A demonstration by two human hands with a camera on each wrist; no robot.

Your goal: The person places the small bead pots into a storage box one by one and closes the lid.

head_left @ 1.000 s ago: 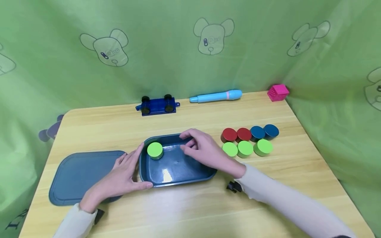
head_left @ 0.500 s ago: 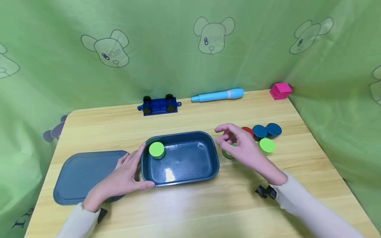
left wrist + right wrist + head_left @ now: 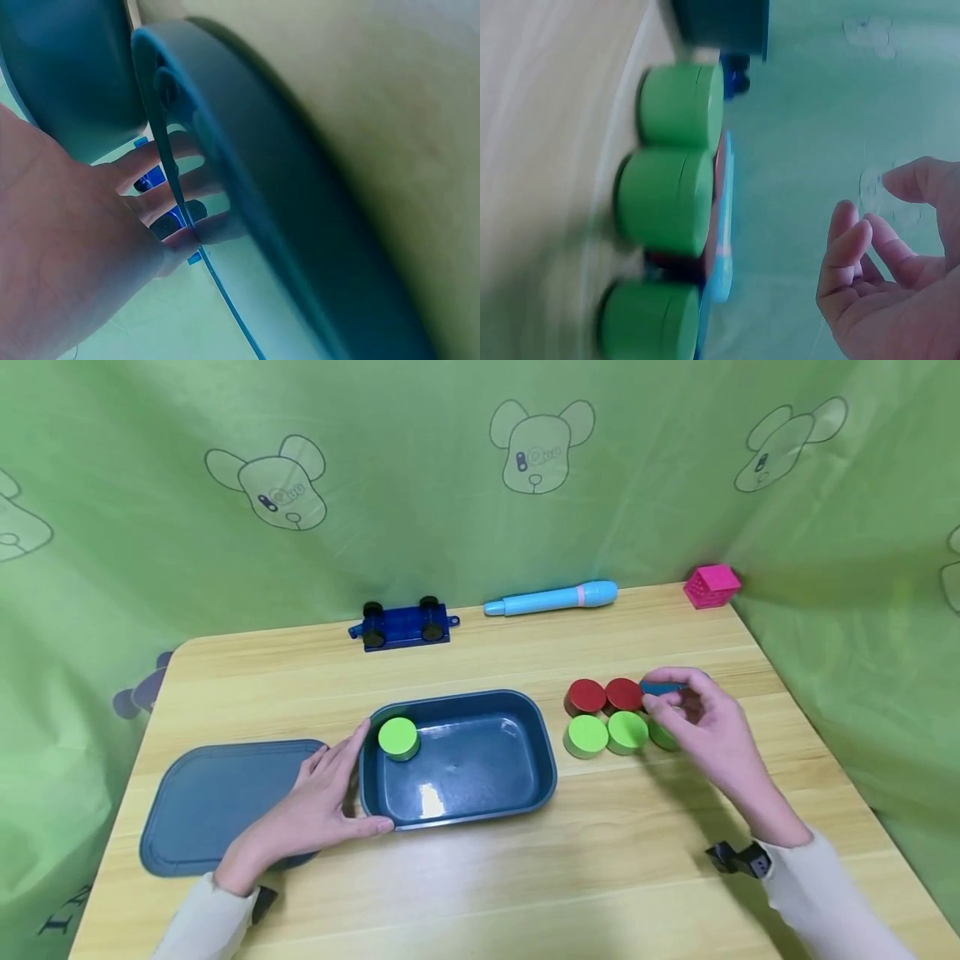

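My left hand [image 3: 318, 802] rests against the left side of a dark blue rectangular box [image 3: 480, 785], fingers straight along its wall and thumb at the front rim. Inside, at the upper left corner, sits one green round block [image 3: 398, 737]. My right hand [image 3: 708, 731] hovers over the right end of two rows of round blocks, fingers loosely bent, a gap between thumb and index finger, nothing held. Red blocks [image 3: 585, 697] and a partly hidden blue block [image 3: 660, 687] form the back row. Three green blocks [image 3: 667, 199] stand in front, the rightmost half covered by the hand.
A flat dark blue lid [image 3: 213, 802] lies left of the box, beneath the left hand. Along the table's back edge are a blue wheeled toy wagon [image 3: 405, 626], a light blue pen-shaped toy [image 3: 551, 599] and a pink cube [image 3: 712, 586]. Green curtain [image 3: 420, 485] hangs behind.
My right hand has moved from over the box rightward to the far end of the block rows, uncovering the box and the nearer blocks. The left hand keeps its place at the box.
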